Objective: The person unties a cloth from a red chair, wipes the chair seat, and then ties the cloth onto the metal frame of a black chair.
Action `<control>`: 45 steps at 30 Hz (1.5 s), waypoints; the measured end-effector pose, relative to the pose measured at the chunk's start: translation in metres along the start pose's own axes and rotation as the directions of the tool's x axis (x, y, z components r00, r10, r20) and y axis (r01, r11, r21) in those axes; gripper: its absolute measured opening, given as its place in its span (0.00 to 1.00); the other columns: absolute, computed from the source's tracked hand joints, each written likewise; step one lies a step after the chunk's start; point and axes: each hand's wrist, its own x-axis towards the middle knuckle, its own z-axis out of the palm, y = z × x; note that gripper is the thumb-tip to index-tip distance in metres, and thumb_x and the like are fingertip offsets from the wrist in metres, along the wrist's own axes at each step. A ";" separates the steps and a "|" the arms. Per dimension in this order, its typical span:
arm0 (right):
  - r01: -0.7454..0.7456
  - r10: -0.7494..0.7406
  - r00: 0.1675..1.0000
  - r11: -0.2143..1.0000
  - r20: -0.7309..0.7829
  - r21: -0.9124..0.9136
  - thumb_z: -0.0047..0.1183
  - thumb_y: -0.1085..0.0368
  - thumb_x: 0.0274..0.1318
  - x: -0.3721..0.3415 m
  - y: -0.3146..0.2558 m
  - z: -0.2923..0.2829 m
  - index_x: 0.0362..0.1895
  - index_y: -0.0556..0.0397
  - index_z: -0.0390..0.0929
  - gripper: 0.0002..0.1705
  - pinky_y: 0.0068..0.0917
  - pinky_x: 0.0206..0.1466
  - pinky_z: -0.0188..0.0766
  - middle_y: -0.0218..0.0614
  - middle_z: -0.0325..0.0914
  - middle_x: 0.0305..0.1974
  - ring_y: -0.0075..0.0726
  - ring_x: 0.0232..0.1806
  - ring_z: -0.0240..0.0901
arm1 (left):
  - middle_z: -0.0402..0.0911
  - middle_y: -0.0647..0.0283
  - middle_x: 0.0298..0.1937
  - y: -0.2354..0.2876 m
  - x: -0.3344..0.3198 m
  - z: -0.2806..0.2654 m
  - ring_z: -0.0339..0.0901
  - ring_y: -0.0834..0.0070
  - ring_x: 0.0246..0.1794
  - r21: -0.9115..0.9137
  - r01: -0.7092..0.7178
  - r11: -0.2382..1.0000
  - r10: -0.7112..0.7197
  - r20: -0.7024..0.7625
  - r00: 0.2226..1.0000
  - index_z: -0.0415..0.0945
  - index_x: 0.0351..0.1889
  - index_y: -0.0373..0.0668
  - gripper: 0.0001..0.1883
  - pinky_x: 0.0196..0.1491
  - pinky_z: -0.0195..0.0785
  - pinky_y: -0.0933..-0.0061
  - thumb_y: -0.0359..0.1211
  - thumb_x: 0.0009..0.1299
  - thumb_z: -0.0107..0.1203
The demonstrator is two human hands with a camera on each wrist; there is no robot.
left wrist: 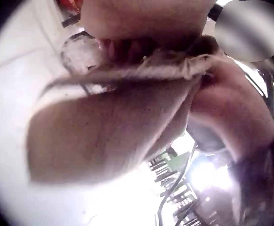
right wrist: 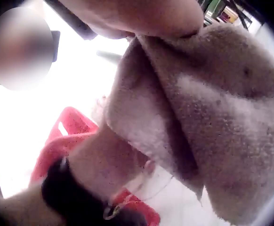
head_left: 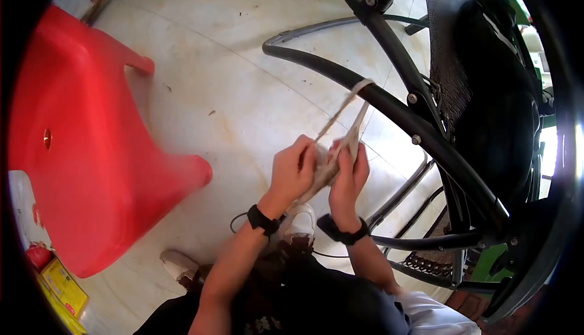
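A greyish-beige cloth (head_left: 327,174) is looped over the black tubular bar of a chair frame (head_left: 322,65), its two strands running down to the hands. My left hand (head_left: 293,167) grips the cloth with curled fingers. Close beside it on the right, my right hand (head_left: 350,180) pinches the cloth between thumb and fingers. Folds of the cloth (left wrist: 99,136) hang large in the left wrist view. In the right wrist view the fuzzy cloth (right wrist: 226,122) hangs below the fingers and covers part of the scene.
A red plastic stool (head_left: 91,146) stands at the left, with a yellow package (head_left: 64,286) near its base. The black chair (head_left: 499,91) with dark items on it fills the right side. Two shoes (head_left: 299,224) are on the pale tiled floor (head_left: 201,61) below the hands.
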 end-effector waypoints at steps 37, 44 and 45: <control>0.279 -0.281 0.959 0.959 0.042 0.051 0.44 0.61 0.70 0.092 0.036 0.083 0.36 0.56 0.71 0.12 0.22 0.33 0.61 0.27 0.69 0.29 0.21 0.29 0.63 | 0.74 0.49 0.24 -0.106 0.031 -0.046 0.73 0.47 0.28 0.367 0.131 0.921 -0.068 -0.180 0.981 0.70 0.35 0.41 0.08 0.31 0.65 0.55 0.34 0.73 0.47; -0.024 0.099 0.974 0.940 0.204 -0.340 0.42 0.60 0.67 0.013 0.116 0.057 0.34 0.58 0.71 0.14 0.30 0.31 0.63 0.34 0.70 0.24 0.29 0.27 0.65 | 0.76 0.51 0.25 -0.053 0.104 -0.065 0.75 0.49 0.27 0.543 -0.067 0.837 0.207 -0.201 0.958 0.70 0.35 0.42 0.07 0.30 0.66 0.54 0.34 0.73 0.46; -0.032 0.113 0.970 0.937 0.214 -0.347 0.42 0.60 0.67 0.006 0.119 0.055 0.34 0.58 0.71 0.14 0.30 0.31 0.63 0.34 0.70 0.24 0.29 0.27 0.65 | 0.77 0.52 0.25 -0.052 0.109 -0.065 0.76 0.49 0.27 0.618 -0.160 0.770 0.291 -0.117 0.950 0.70 0.36 0.42 0.07 0.30 0.67 0.53 0.35 0.73 0.47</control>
